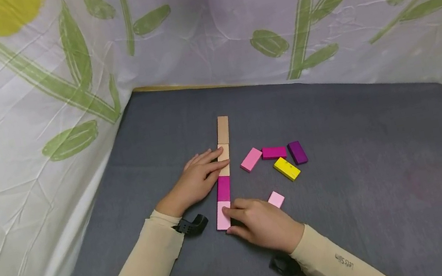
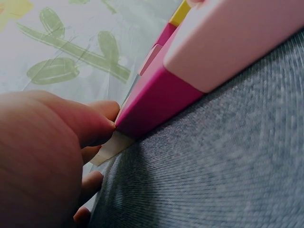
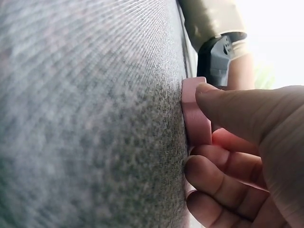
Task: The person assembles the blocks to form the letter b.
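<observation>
A straight row of blocks runs away from me: a tan block at the far end, a cream block, a magenta block, then a pale pink block nearest. My left hand lies left of the row, its extended fingers across the cream block; in the left wrist view the thumb touches the row's side by the magenta block. My right hand pinches the pale pink block at the near end, thumb on its near end and fingers at its right side.
Right of the row lie a pink block, another magenta block, a purple block and a yellow block. A second pale pink block is partly hidden behind my right hand. Grey cloth covers the table.
</observation>
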A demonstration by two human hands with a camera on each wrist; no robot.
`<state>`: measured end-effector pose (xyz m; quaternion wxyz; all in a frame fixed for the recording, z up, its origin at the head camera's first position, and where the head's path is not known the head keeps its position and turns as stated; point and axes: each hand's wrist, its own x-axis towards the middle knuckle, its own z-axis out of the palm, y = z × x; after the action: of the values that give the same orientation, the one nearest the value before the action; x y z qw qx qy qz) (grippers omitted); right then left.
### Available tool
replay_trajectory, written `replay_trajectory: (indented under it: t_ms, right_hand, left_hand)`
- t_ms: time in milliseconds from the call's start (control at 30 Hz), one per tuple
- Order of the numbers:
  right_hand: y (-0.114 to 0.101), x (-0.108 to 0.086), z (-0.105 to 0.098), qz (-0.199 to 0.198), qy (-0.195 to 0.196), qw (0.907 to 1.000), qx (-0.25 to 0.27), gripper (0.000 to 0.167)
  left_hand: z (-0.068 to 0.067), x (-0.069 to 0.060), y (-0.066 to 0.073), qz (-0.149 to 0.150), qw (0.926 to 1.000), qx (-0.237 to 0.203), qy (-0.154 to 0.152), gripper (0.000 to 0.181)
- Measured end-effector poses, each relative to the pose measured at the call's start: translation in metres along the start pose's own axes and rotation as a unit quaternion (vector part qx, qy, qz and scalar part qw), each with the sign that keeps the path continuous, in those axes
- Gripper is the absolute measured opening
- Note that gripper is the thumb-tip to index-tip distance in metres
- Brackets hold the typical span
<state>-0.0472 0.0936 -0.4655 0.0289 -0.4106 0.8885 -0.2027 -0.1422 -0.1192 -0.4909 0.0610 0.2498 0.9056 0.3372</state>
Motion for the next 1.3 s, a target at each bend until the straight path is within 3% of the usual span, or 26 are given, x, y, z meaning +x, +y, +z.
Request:
replay_trajectory:
  t_ms: [733,1000,1300]
  right_hand:
    - [-0.001,-0.001,-0.008,0.016,0.01,0.9997,-0.015,0.049]
    - [0.021,0.001,-0.03,0.038,0.067,0.9961,-0.042,0.039]
    - [0.042,0.012,-0.053,0.091,0.077,0.9926,-0.023,0.036]
  left_hand:
    - [-0.001,0.0,-0.001,0.0,1.0,-0.003,-0.004,0.036]
    - [-0.002,0.002,0.001,0.0,1.0,0.0,-0.001,0.037]
    - [0.0,0.0,-0.003,0.004,1.0,0.004,0.001,0.037]
